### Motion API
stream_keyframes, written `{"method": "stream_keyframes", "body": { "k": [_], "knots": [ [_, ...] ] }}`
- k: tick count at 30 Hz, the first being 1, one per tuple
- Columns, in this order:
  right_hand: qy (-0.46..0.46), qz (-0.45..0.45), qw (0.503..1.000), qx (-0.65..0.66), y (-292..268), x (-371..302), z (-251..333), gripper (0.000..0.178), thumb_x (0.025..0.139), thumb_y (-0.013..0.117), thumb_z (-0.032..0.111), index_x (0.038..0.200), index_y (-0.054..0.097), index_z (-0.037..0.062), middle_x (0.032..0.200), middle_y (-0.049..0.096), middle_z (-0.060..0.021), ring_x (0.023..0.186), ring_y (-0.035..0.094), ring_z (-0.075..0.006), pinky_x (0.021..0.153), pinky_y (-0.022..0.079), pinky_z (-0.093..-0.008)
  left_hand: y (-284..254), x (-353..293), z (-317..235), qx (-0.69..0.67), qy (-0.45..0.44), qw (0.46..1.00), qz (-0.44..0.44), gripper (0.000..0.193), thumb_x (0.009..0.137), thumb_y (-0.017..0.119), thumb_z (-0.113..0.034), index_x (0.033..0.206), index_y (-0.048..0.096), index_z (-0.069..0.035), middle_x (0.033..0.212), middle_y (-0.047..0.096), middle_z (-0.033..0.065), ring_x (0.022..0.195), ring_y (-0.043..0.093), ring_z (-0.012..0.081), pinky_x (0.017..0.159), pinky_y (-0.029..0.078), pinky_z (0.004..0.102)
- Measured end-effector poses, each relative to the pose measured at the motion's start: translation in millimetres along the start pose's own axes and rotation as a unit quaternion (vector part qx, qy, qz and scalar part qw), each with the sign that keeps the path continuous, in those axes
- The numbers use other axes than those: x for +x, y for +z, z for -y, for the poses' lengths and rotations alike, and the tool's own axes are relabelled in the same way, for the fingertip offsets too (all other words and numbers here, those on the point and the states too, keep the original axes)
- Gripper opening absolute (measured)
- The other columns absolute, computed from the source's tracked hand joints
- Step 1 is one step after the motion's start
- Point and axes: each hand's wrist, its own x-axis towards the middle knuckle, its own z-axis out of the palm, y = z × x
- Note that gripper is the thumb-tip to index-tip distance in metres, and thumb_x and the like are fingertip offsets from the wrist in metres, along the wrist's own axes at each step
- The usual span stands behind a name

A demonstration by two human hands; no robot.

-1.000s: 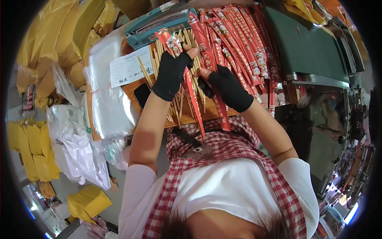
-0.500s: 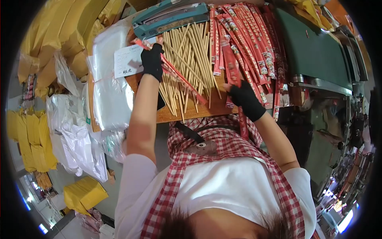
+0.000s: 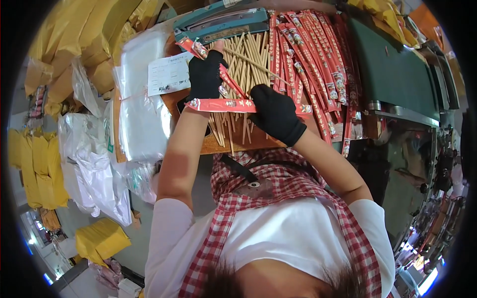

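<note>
My left hand (image 3: pixel 205 77), in a black fingerless glove, is closed around narrow red printed packets (image 3: pixel 193 47); their ends stick out above and below the fist. In a matching glove, my right hand (image 3: pixel 277 116) grips one long red packet (image 3: pixel 223 105), held level across the front of my left wrist. Its far end shows past my right knuckles. Beneath both hands lies a loose heap of thin wooden sticks (image 3: pixel 251 57) on the wooden table (image 3: pixel 243 144). To their right spreads a pile of similar red packets (image 3: pixel 315 54).
A teal metal device (image 3: pixel 223 26) lies behind the sticks. Clear plastic bags (image 3: pixel 144 124) and a white paper slip (image 3: pixel 168 75) are on the left. A dark green surface (image 3: pixel 390 64) with a metal edge borders the right. Yellow wrapped parcels (image 3: pixel 99 37) stand far left.
My right hand has moved left and up from the table's front edge, bringing its red packet from hanging down to level beside my left hand. My left hand has shifted slightly right.
</note>
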Motion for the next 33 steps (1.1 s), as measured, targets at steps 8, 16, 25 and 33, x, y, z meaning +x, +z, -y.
{"method": "stream_keyframes", "body": {
  "k": [8, 16, 25, 33],
  "knots": [
    [0.008, -0.08, 0.994, 0.076, 10.0, 4.0, -7.8, 0.029, 0.073, 0.062, 0.017, 0.097, 0.052, 0.0047, 0.083, 0.057, -0.0144, 0.071, 0.057, -0.0364, 0.06, 0.045, -0.0423, 3.2, 7.8, -2.1, 0.116, 0.113, 0.986, -0.044, 0.037, 0.083, 0.065, -0.035, 0.068, 0.056, -0.003, 0.054, 0.051, 0.0004, 0.043, 0.043, 0.0086, 0.042, 0.032, 0.0265],
    [-0.093, 0.049, 0.978, 0.181, -7.8, 6.0, 2.4, 0.036, 0.071, 0.063, 0.027, 0.099, 0.057, 0.0038, 0.084, 0.06, -0.0173, 0.076, 0.058, -0.0369, 0.066, 0.046, -0.0434, -0.2, 33.8, 13.4, 0.121, 0.045, 0.991, 0.034, 0.04, 0.085, 0.058, -0.04, 0.073, 0.057, -0.002, 0.055, 0.051, 0.0004, 0.052, 0.047, 0.013, 0.051, 0.038, 0.03],
    [0.1, -0.02, 0.915, 0.39, -12.2, -11.1, -11.4, 0.014, 0.083, 0.057, 0.015, 0.089, 0.058, 0.0016, 0.069, 0.057, -0.0044, 0.06, 0.053, -0.0111, 0.055, 0.043, -0.0272, -60.3, 85.4, -31.2, -0.087, 0.031, 0.987, -0.134, 0.038, 0.084, 0.059, -0.035, 0.062, 0.05, -0.007, 0.055, 0.05, 0.0038, 0.045, 0.046, 0.0156, 0.042, 0.037, 0.0296],
    [-0.142, 0.119, 0.971, 0.152, -9.5, 38.7, -0.6, 0.041, 0.071, 0.065, 0.022, 0.107, 0.058, 0.0023, 0.088, 0.062, -0.017, 0.081, 0.059, -0.036, 0.07, 0.048, -0.041, -24.2, 61.8, -31.4, 0.095, 0.078, 0.992, -0.03, 0.044, 0.084, 0.058, -0.044, 0.065, 0.056, -0.005, 0.054, 0.053, 0.0028, 0.049, 0.049, 0.0147, 0.048, 0.037, 0.0304]
  ]
}}
